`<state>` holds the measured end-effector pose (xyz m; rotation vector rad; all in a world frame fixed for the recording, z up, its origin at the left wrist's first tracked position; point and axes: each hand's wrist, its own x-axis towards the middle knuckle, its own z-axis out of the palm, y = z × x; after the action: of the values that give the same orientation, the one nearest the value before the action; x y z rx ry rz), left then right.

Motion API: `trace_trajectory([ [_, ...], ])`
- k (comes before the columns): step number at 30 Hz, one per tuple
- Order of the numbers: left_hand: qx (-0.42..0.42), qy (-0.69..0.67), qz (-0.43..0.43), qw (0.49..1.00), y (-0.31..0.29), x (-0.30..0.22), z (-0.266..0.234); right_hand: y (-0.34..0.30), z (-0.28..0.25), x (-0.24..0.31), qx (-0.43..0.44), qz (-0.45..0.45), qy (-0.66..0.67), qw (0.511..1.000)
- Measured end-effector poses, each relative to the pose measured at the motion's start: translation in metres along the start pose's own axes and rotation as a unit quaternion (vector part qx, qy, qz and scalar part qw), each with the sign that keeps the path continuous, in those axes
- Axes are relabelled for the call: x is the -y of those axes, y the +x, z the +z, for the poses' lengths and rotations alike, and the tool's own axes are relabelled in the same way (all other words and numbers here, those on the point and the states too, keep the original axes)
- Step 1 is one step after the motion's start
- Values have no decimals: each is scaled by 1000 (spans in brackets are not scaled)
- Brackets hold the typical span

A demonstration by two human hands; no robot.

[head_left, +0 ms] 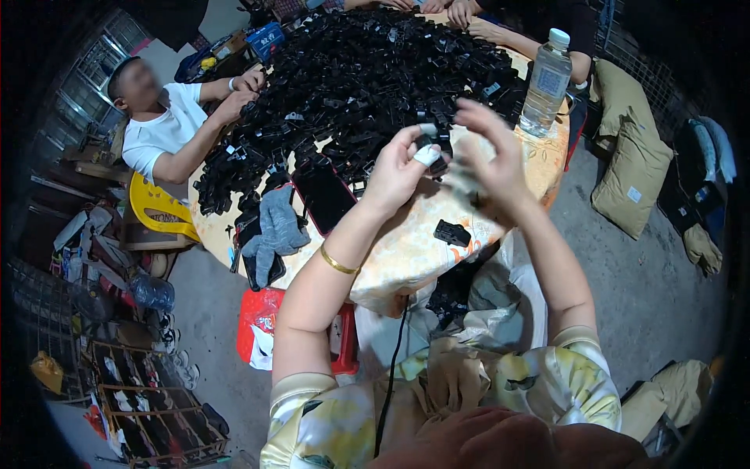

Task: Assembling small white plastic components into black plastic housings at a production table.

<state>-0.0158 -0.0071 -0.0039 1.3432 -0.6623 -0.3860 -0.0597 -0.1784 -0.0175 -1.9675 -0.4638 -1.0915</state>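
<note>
My left hand (397, 173) is closed at the near edge of a large heap of small black plastic parts (359, 86). White wrapping covers some of its fingertips, and a small black part (426, 144) shows between them, partly hidden. To its right, my right hand (494, 160) is raised over the table and smeared by motion, so its fingers cannot be read. One loose black part (451, 232) lies on the patterned tabletop (402, 258) below my hands. A dark phone (324, 195) with a red edge rests left of my left forearm.
A grey knitted glove (278, 223) lies at the table's left edge. A clear bottle (545, 90) stands upright at the right. Across the left side sits a person in a white shirt (164, 125); other people's hands (461, 14) reach in at the far edge. Sacks (631, 156) stand right.
</note>
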Motion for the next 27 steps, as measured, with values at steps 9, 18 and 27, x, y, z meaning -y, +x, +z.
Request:
trace_trajectory([
  [9, 168, 501, 127, 840, 3, 16, -11, 0, -9, -93, 125, -38, -330, 935],
  [18, 21, 621, 194, 759, 28, 34, -16, -1, -11, -56, 169, 96, -232, 953],
  [27, -50, 554, 238, 796, 31, 34, -20, -13, -32, -33, 168, 129, -238, 948],
])
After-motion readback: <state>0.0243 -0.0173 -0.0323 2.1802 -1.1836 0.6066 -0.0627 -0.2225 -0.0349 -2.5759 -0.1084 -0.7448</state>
